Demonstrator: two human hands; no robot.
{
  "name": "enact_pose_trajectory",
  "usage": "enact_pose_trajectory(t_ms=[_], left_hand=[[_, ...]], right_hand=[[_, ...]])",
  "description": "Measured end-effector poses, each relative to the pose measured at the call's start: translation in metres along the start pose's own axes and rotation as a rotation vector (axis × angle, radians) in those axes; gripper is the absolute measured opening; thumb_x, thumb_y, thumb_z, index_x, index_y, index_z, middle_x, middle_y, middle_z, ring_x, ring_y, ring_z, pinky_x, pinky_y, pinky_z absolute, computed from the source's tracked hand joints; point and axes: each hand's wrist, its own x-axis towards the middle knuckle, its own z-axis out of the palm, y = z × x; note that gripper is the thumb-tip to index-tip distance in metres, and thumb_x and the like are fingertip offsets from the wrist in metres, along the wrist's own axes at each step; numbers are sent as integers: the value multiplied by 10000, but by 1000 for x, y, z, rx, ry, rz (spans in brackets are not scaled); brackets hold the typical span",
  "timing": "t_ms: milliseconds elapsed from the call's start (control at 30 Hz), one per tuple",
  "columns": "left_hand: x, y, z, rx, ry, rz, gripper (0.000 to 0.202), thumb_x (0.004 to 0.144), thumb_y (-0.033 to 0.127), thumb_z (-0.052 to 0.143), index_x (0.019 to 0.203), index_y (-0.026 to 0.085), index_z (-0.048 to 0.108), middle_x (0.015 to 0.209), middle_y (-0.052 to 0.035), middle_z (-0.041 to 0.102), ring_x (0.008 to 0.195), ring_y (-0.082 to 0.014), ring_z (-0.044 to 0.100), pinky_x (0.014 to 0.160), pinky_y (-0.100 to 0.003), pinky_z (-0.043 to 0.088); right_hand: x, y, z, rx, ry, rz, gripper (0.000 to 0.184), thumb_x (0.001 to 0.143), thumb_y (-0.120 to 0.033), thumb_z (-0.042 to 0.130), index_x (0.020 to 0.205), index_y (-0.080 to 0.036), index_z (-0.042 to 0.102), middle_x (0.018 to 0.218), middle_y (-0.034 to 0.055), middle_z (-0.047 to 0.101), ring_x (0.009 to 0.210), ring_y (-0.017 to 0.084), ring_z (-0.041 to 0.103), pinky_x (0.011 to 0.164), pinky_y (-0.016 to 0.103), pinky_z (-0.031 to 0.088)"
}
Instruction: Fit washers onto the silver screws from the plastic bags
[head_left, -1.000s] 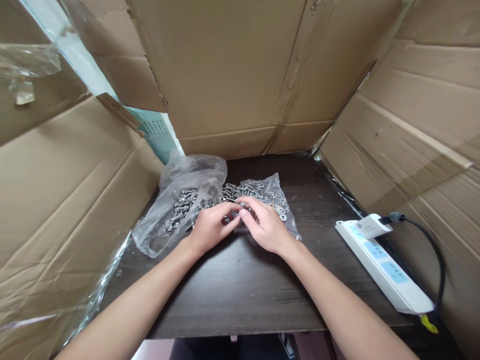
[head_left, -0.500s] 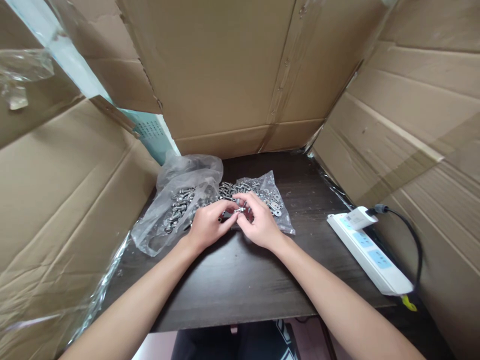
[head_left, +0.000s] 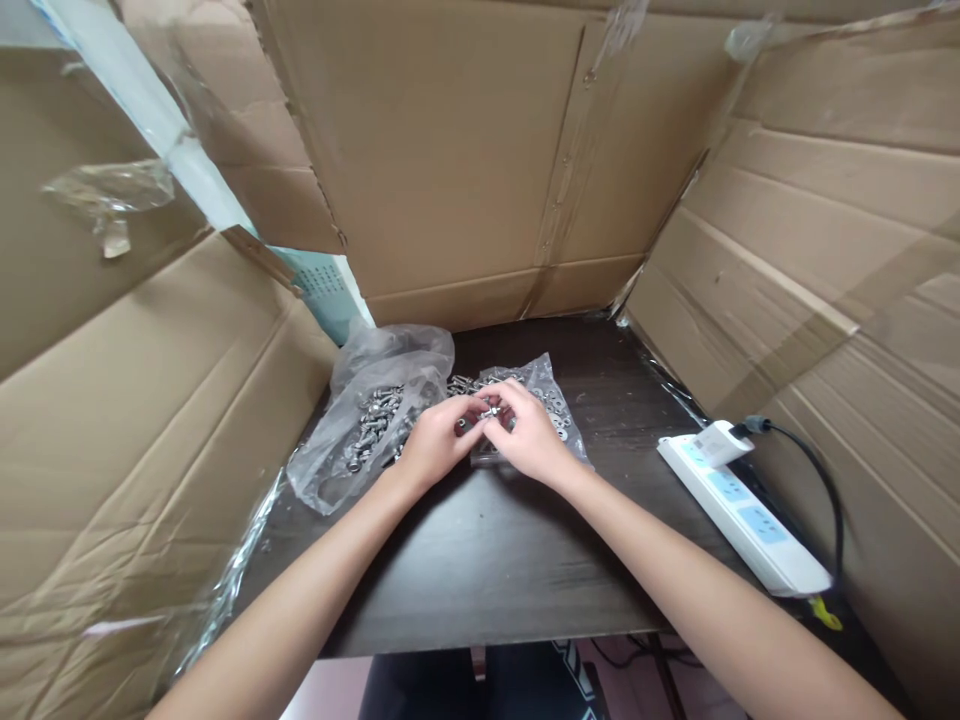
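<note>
My left hand and my right hand meet fingertip to fingertip over a dark wooden table. Together they pinch a small metal bolt between them. Just beyond the fingers lies a clear plastic bag of washers and bolts. To its left sits a larger crumpled clear bag of bolts, which the left hand's knuckles nearly touch.
Cardboard sheets wall in the table on the left, back and right. A white power strip with a plugged-in adapter and black cable lies at the right edge.
Both hands have stayed together over the bags, and the bolt sits a little higher between the fingertips. The camera view has shifted slightly.
</note>
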Motion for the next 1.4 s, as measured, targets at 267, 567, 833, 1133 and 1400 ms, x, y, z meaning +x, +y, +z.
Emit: enact_pose_trajectory(t_ms=[267,567,833,1133,1400], left_hand=[[0,-5,5,-42,37,-75,116,904,146,689,1014,176,711,930,-33,783,767,-162,739,741,-251,593],[-8,0,2,15,-8,40,113,951,166,648,1058,176,685,955,-38,776,783,-156,737,753,-249,593],[-5,1,-4,46,3,101,125,963,172,646,1082,162,684,897,-43,734,768,-152,704,702,-237,568],[-8,-3,-2,58,24,87,143,979,179,635,1113,169,685,951,-58,740,760,-148,697,709,-251,568],[-9,3,4,36,38,30,129,958,168,632,1075,181,687,943,-36,751,695,-120,680,631,-218,540]], right_hand=[[-3,16,4,107,26,-14,239,827,-123,570,1032,-210,657,1038,55,614,863,172,647,750,312,580],[-15,7,2,-19,89,-111,235,843,-82,549,1016,-205,650,983,48,631,893,178,647,755,303,579],[-14,4,0,81,96,-45,176,860,-115,600,994,-204,670,1006,46,629,876,161,659,753,294,590],[-16,10,8,165,116,66,142,876,-176,632,1007,-213,673,1012,45,645,904,172,682,783,317,607],[-16,10,6,85,91,40,134,928,-200,554,1024,-214,647,993,52,689,886,182,676,711,305,580]])
